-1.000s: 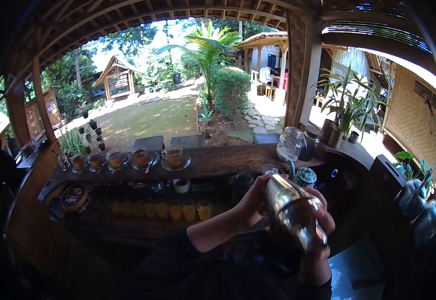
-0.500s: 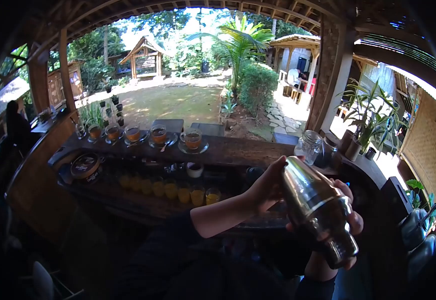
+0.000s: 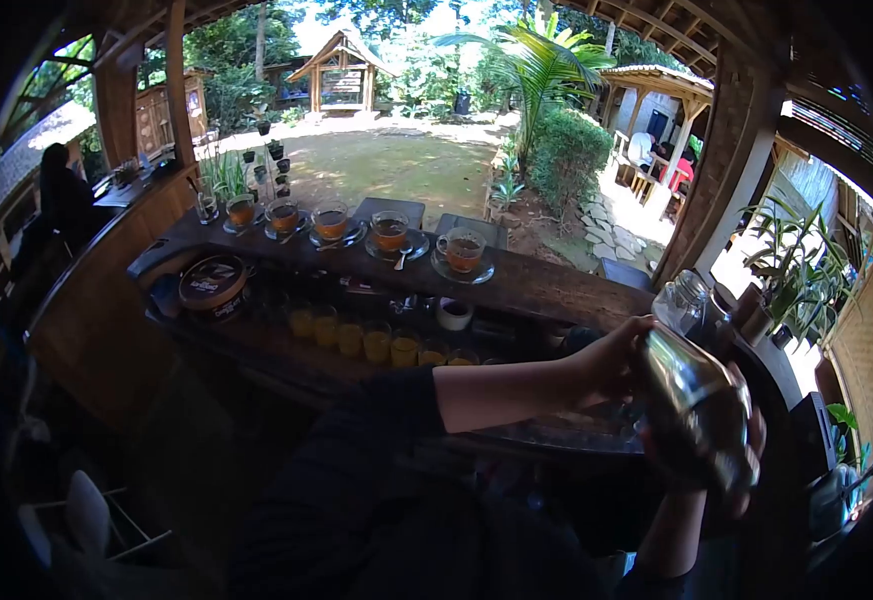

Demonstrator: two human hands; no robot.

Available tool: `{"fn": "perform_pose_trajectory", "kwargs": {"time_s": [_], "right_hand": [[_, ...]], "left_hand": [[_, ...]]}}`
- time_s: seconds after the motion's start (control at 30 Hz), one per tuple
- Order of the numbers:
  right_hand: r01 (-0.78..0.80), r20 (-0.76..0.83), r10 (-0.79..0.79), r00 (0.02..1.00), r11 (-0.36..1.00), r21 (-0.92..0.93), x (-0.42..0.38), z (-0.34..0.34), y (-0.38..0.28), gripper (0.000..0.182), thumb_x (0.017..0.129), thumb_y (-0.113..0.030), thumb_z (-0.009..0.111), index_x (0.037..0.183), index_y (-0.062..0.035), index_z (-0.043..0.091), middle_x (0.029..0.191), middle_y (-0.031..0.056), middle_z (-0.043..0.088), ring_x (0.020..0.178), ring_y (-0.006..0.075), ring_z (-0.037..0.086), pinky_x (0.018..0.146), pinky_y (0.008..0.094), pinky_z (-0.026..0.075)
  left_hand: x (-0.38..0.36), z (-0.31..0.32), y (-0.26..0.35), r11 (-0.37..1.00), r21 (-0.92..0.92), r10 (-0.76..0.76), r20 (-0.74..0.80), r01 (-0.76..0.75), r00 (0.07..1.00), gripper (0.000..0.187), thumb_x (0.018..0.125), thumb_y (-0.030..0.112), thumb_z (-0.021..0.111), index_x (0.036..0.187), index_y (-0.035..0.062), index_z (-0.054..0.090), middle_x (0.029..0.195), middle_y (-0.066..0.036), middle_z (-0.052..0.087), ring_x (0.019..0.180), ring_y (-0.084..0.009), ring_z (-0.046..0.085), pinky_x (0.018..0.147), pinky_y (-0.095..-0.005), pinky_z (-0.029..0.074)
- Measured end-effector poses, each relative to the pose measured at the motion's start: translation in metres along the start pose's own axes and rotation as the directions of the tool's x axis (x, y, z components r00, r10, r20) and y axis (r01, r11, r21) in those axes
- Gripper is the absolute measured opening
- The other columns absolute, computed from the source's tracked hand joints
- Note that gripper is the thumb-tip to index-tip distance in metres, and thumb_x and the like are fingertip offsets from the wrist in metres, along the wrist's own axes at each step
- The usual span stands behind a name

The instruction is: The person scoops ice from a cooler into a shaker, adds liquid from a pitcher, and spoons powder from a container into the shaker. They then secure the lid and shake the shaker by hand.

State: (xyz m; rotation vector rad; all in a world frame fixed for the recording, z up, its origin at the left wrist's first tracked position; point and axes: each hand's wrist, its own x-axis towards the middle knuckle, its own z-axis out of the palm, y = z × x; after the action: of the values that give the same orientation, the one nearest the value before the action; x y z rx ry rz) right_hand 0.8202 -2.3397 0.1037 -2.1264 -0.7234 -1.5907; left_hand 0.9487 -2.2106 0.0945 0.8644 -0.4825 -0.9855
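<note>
A shiny metal cocktail shaker (image 3: 694,395) is held tilted in front of me at the right, its narrow capped end pointing down and towards me. My left hand (image 3: 611,358) is closed on the wide base at its upper end. From below and the right, my right hand (image 3: 754,432) wraps round the lower part near the cap; its palm is hidden behind the metal. Beyond my left forearm, several glasses of yellow-orange liquid (image 3: 377,346) stand in a row on the lower shelf. Motion slightly blurs the shaker.
Several glass cups of amber drink (image 3: 463,252) stand on saucers along the raised wooden counter (image 3: 546,288). A glass jar (image 3: 680,302) is beyond the shaker. A round tub (image 3: 213,284) and a white cup (image 3: 454,314) sit lower. People sit in the background.
Both hands still hold the shaker, which is tipped a little differently and sits further right and slightly lower in view. The camera has turned, so the counter and cups appear shifted right.
</note>
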Motion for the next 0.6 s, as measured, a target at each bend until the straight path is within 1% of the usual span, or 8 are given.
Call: {"fn": "perform_pose_trajectory", "kwargs": {"time_s": [0.07,0.13,0.27,0.33,0.4,0.47,0.57,0.6], "right_hand": [[0.04,-0.12,-0.033,0.992,0.997,0.061,-0.012,0.038,0.044,0.111,0.061,-0.03,0.085,0.139,-0.0179,0.007,0.14,0.0215,0.025,0.126,0.0323,0.036,0.101,0.0454,0.036],[-0.334,-0.113,0.379,0.918,0.896,0.292,-0.009,0.055,0.03,0.115,0.059,-0.029,0.086,0.138,-0.0189,0.003,0.139,0.0227,0.024,0.124,0.032,0.037,0.102,0.0445,0.036],[-0.073,0.024,0.069,0.997,0.952,0.298,0.007,0.028,-0.011,0.108,0.063,-0.04,0.08,0.14,-0.0158,0.009,0.139,0.0223,0.027,0.128,0.0329,0.034,0.104,0.0461,0.034],[-0.304,0.126,0.535,0.835,0.259,0.917,-0.013,0.043,-0.048,0.1,0.069,-0.053,0.07,0.14,-0.0121,0.014,0.14,0.0204,0.028,0.129,0.0306,0.033,0.106,0.0445,0.032],[-0.305,0.231,0.393,0.89,0.139,0.942,-0.013,0.05,-0.01,0.097,0.07,-0.047,0.072,0.14,-0.0113,0.015,0.14,0.0186,0.028,0.13,0.0275,0.033,0.107,0.0411,0.03],[-0.228,0.095,0.209,0.973,0.914,0.336,0.004,0.083,-0.004,0.106,0.057,-0.02,0.087,0.134,-0.022,0.014,0.133,0.0226,0.032,0.12,0.0342,0.041,0.093,0.0476,0.043],[-0.105,-0.123,0.142,0.982,0.958,0.267,-0.002,0.105,0.002,0.113,0.056,-0.016,0.087,0.134,-0.0241,0.005,0.133,0.0226,0.03,0.12,0.0352,0.04,0.096,0.0498,0.038],[0.138,-0.139,-0.106,0.985,0.96,0.243,0.004,0.094,-0.004,0.111,0.055,-0.013,0.087,0.135,-0.022,0.01,0.132,0.0234,0.03,0.122,0.0383,0.039,0.098,0.0507,0.037]], "left_hand": [[0.032,-0.059,-0.028,0.999,-0.046,-0.026,-0.025,0.025,0.999,0.054,0.085,0.06,0.042,0.1,0.0095,0.053,0.069,0.001,0.056,0.061,-0.0067,0.053,0.046,-0.0212,0.04],[0.016,-0.067,-0.032,0.969,-0.191,-0.178,-0.117,0.153,0.977,0.053,0.086,0.06,0.042,0.099,0.0107,0.054,0.068,0.0,0.053,0.057,-0.0054,0.049,0.04,-0.0175,0.032],[-0.047,-0.036,0.024,0.988,0.058,-0.144,0.014,0.143,0.99,0.053,0.084,0.063,0.045,0.101,0.0137,0.054,0.077,-0.001,0.056,0.056,-0.0086,0.047,0.049,-0.0229,0.037],[-0.05,-0.035,0.029,0.999,0.012,0.034,0.186,-0.037,0.982,0.054,0.083,0.065,0.045,0.101,0.0141,0.055,0.082,-0.002,0.06,0.059,-0.0108,0.052,0.049,-0.0232,0.037],[-0.046,-0.06,0.032,1.0,0.002,-0.003,0.202,0.003,0.979,0.055,0.084,0.064,0.044,0.104,0.014,0.055,0.086,-0.003,0.061,0.064,-0.0114,0.055,0.052,-0.0236,0.039],[-0.05,-0.063,0.03,0.988,-0.148,-0.03,0.067,0.04,0.997,0.058,0.087,0.063,0.04,0.114,0.0137,0.053,0.093,-0.002,0.063,0.081,-0.0096,0.058,0.06,-0.0248,0.042],[-0.031,-0.109,0.013,0.996,-0.036,-0.074,0.161,0.081,0.984,0.062,0.087,0.064,0.039,0.119,0.0126,0.052,0.1,0.0,0.063,0.091,-0.0114,0.057,0.069,-0.0264,0.042],[-0.043,-0.096,0.023,0.993,0.017,-0.12,0.145,0.119,0.982,0.064,0.087,0.064,0.039,0.122,0.0109,0.049,0.105,-0.002,0.061,0.096,-0.0133,0.056,0.074,-0.0277,0.042]]}}
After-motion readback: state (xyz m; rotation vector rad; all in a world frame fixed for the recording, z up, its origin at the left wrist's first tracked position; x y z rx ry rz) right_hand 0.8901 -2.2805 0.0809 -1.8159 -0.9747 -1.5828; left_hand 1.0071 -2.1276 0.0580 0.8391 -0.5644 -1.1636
